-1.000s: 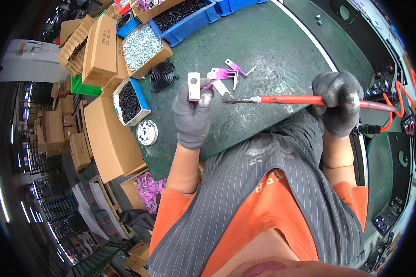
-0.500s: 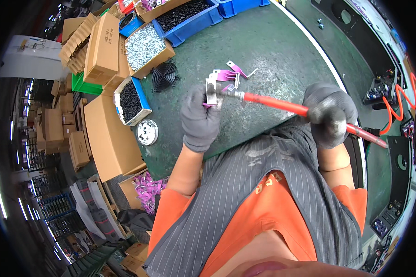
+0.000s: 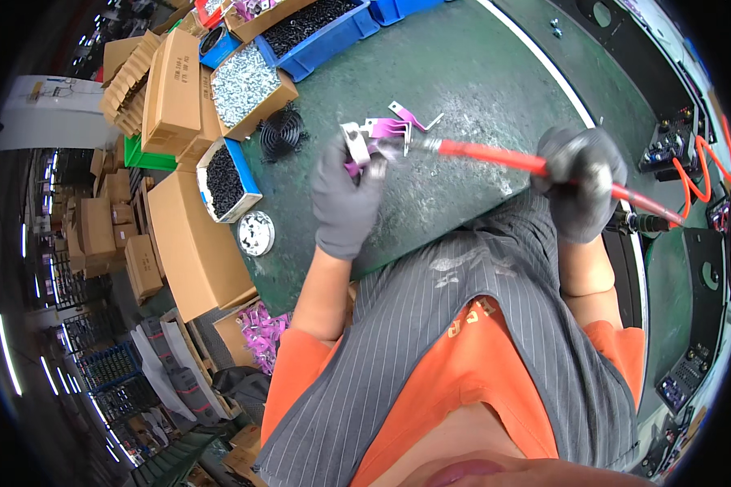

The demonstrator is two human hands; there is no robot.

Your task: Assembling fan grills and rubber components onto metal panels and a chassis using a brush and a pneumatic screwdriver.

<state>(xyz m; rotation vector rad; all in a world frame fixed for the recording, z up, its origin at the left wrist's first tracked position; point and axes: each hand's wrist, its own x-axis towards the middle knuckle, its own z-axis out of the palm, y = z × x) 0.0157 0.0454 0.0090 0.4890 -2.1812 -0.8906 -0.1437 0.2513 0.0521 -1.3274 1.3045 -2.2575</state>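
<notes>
My left hand [image 3: 346, 199], in a grey glove, is closed on a small metal bracket [image 3: 354, 144], white and purple, which it holds up over the green workbench. The gloved right hand [image 3: 581, 185] is wrapped round a long red-handled tool [image 3: 491, 154]. The tool's grey metal end [image 3: 424, 143] points left, close to the left fingers; motion smears its tip, so whether it touches the bracket I cannot tell. Just beyond lie purple brackets [image 3: 391, 127] with bare metal ends, one of them [image 3: 421, 118] bent at an angle.
On the left stand a carton of silvery fasteners [image 3: 256, 85], a box of black screws [image 3: 224, 183], a round white dish [image 3: 256, 233] and a coiled black ring [image 3: 282, 132]. Farther back is a blue bin [image 3: 317, 40]. A red coiled hose [image 3: 707, 174] hangs at right.
My left hand has shifted slightly left and tilted the bracket. The right hand has risen a little with the tool, whose metal end now lies farther right and higher.
</notes>
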